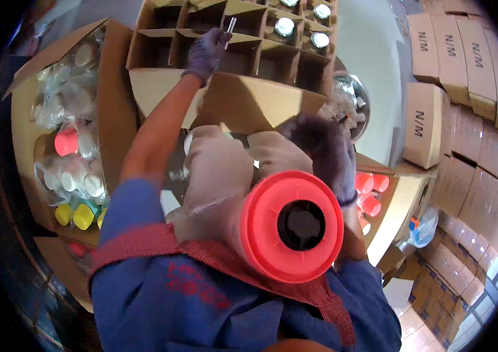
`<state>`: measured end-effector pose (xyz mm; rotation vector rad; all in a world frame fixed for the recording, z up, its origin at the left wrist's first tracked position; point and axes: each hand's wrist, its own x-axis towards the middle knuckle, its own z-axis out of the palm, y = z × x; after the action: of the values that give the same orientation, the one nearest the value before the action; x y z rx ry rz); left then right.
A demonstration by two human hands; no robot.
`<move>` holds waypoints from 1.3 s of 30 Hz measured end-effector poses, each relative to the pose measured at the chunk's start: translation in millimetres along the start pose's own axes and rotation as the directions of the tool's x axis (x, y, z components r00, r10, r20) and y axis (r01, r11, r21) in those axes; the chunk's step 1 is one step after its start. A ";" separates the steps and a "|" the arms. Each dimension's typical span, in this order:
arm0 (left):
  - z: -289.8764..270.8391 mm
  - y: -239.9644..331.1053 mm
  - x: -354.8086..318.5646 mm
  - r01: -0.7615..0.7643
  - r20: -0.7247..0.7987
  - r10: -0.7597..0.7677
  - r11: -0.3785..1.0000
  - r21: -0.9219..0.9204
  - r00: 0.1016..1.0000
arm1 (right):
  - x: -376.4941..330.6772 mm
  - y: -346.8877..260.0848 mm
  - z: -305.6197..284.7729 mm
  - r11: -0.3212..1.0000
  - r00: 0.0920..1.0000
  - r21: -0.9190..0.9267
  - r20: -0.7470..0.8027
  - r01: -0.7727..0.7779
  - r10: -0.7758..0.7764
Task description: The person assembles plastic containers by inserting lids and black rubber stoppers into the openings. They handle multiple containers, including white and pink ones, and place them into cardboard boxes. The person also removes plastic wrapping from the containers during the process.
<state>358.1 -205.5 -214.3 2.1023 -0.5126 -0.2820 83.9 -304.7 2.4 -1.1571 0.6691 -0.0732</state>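
Note:
My left hand (208, 50), in a purple glove, reaches up over a divided carton (161, 82). It pinches a small clear stick-like piece (229, 24) above an empty cell. My right hand (326, 154), also gloved in purple, grips a white bottle in clear plastic wrap (219, 176). The bottle's large red cap (292, 226) faces the camera. It rests against my chest, over my blue garment with red trim. Several jars with silver lids (285, 26) fill the carton's far right cells.
An open box at the left (111, 100) holds bagged bottles with white, pink and yellow caps (76, 182). A metal bowl (357, 97) sits behind the carton. Red caps (369, 193) lie in a box at the right. Stacked closed cartons (472, 117) line the right side.

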 end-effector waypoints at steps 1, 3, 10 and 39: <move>-15.5 15.8 -11.8 -0.254 -0.103 0.262 0.963 0.089 0.959 | 6.7 1.0 4.7 0.982 0.990 0.185 -0.129 -0.031 0.055; -50.8 94.4 -52.8 -0.445 -0.034 0.444 0.890 -0.101 0.895 | 26.9 -3.4 12.7 0.909 0.999 0.415 -0.043 0.020 -0.002; -131.6 196.2 -180.0 -0.348 -0.131 0.419 0.499 -0.794 0.899 | -15.4 -38.5 24.5 0.938 0.937 -0.009 0.053 0.347 -0.346; -131.5 199.3 -351.2 0.165 0.372 0.656 0.356 -0.920 0.657 | -237.1 -108.8 57.6 -0.527 0.058 0.088 0.966 0.845 0.254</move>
<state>47.9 -42.9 25.7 0.6503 -0.8959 -0.9713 -46.6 -212.0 216.2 -2.7810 -1.6485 -0.0497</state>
